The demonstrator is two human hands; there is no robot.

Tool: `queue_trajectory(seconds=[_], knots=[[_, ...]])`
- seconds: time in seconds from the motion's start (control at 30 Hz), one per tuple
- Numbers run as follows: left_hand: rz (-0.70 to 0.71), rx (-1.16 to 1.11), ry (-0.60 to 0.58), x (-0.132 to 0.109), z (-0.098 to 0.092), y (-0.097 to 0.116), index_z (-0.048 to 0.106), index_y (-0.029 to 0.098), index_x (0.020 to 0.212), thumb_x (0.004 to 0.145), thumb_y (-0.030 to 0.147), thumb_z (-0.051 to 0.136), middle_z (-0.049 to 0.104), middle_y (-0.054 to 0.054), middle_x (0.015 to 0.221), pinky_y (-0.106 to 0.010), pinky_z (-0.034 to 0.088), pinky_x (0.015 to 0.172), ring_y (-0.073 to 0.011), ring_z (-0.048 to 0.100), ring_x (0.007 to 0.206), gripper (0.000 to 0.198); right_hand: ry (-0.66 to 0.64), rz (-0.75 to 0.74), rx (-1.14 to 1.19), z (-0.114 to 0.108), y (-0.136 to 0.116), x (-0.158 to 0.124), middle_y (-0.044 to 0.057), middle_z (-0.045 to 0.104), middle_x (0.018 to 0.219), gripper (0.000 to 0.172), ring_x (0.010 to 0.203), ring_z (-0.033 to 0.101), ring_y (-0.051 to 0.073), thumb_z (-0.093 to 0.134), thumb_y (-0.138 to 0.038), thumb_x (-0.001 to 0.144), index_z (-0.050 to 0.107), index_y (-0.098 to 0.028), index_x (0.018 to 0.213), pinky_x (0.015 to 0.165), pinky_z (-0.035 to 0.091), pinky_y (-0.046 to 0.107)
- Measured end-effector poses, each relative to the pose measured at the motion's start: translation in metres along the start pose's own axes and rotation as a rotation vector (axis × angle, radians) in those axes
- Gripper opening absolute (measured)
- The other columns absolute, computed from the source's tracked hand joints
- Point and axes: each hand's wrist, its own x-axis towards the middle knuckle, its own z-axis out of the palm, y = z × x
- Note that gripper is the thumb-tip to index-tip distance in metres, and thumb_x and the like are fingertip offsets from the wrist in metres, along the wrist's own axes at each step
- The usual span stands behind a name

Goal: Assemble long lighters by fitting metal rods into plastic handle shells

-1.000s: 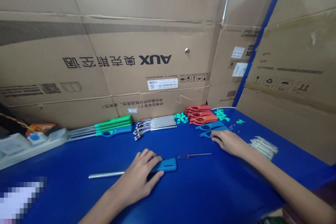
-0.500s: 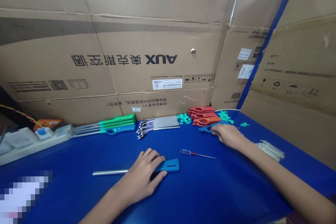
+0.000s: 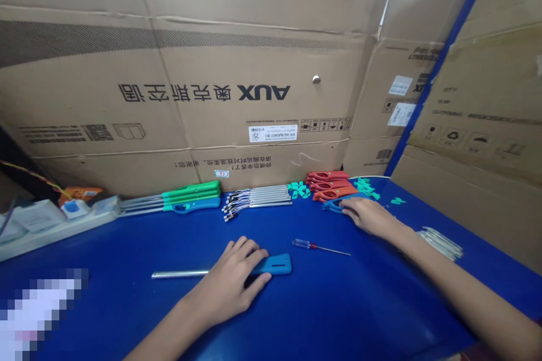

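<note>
A long-necked lighter (image 3: pixel 277 263) with a blue handle and a silver tube lies on the blue table. My left hand (image 3: pixel 239 271) is wrapped over it where handle and tube meet, hiding that part. Farther right, the fingers of my right hand (image 3: pixel 366 215) are closed on a blue lighter handle (image 3: pixel 334 203) at the front of a row of red and orange lighter handles (image 3: pixel 329 186). Between my hands lies a screwdriver (image 3: pixel 315 246) with a clear and red grip.
Green and blue lighters (image 3: pixel 192 198) lie at the back left beside a white power strip (image 3: pixel 51 231). Metal tubes with wires (image 3: pixel 262 196) and small green parts (image 3: pixel 299 189) sit at the back middle. Pale sticks (image 3: pixel 440 242) lie right. Cardboard walls (image 3: pixel 254 56) stand behind.
The view has shifted slightly. Both hands stay at the same things, with little visible movement.
</note>
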Motion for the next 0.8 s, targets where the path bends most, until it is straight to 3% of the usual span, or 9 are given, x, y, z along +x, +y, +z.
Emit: queue_trajectory(seconds=[0.47,0.6,0.7,0.8], knots=[[0.015,0.011,0.021,-0.001,-0.001,0.002,0.057,0.025,0.117,0.095,0.037,0.045,0.058,-0.006,0.111,-0.053,0.038,0.099,-0.0248,0.052,0.104,0.028,0.075,0.014,0.074,-0.004,-0.001,-0.009,0.012,0.066,0.107,0.032,0.095,0.062,0.025,0.046,-0.022,0.09,0.058,-0.016,0.119,0.08,0.045,0.033],[0.012,0.002,0.026,-0.001,-0.001,0.001,0.057,0.025,0.117,0.094,0.037,0.047,0.058,-0.006,0.11,-0.053,0.039,0.099,-0.0252,0.053,0.105,0.028,0.085,-0.01,0.364,-0.016,-0.032,-0.023,0.006,0.065,0.083,0.024,0.071,0.059,0.018,0.049,-0.033,0.089,0.061,-0.017,0.104,0.066,0.045,0.028],[0.006,0.006,0.021,-0.002,-0.003,0.002,0.058,0.025,0.116,0.092,0.036,0.048,0.058,-0.006,0.11,-0.055,0.037,0.1,-0.0264,0.052,0.108,0.027,-0.012,-0.097,0.429,-0.019,-0.061,-0.029,0.007,0.063,0.091,0.033,0.08,0.058,0.018,0.059,-0.046,0.083,0.062,-0.019,0.101,0.07,0.044,0.028],[-0.015,0.028,0.037,-0.001,-0.006,0.007,0.059,0.022,0.109,0.085,0.032,0.054,0.058,-0.007,0.11,-0.058,0.035,0.1,-0.0279,0.052,0.107,0.027,-0.186,-0.125,0.47,-0.015,-0.08,-0.02,0.006,0.062,0.088,0.031,0.078,0.057,0.018,0.069,-0.043,0.076,0.062,-0.018,0.092,0.064,0.042,0.025]])
